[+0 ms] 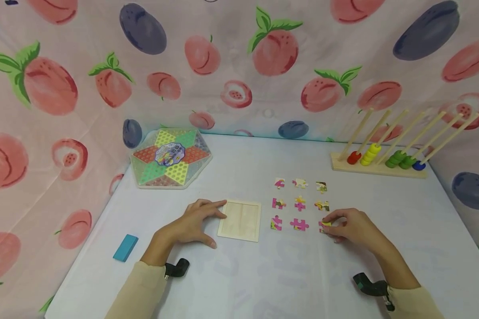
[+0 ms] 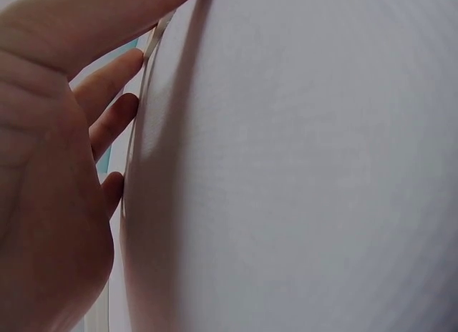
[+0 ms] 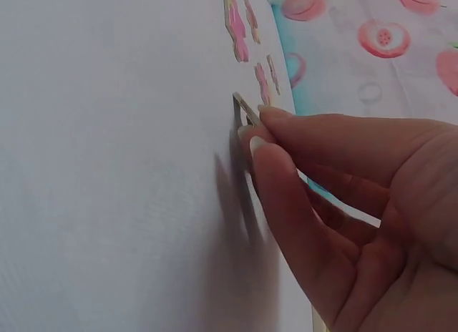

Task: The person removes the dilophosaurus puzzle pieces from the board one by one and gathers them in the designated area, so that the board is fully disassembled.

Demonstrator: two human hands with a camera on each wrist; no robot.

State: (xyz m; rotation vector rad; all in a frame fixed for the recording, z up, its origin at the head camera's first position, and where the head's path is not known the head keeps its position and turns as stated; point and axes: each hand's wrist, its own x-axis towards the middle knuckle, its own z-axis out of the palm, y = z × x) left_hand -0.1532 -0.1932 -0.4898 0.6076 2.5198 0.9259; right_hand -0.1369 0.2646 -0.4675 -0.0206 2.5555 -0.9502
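Note:
Between thumb and fingers my right hand [image 1: 353, 228] pinches a pink and yellow jigsaw puzzle piece [image 1: 324, 224], at the near right corner of a grid of pieces. In the right wrist view the held piece [image 3: 245, 106] is tilted, one edge close over the table, partly hidden by the fingertips. My left hand [image 1: 193, 223] lies at the left side of a square wooden puzzle frame [image 1: 239, 220], fingers spread, fingertips at its upper left edge. Several other pieces, such as a pink one [image 1: 300, 224], lie spaced in rows right of the frame.
A hexagonal Chinese checkers box [image 1: 170, 158] sits at the back left. At the back right stands a wooden peg rack [image 1: 379, 168] with coloured beads. A blue block [image 1: 125, 247] lies near the left table edge. Patterned fabric [image 1: 231, 57] hangs behind.

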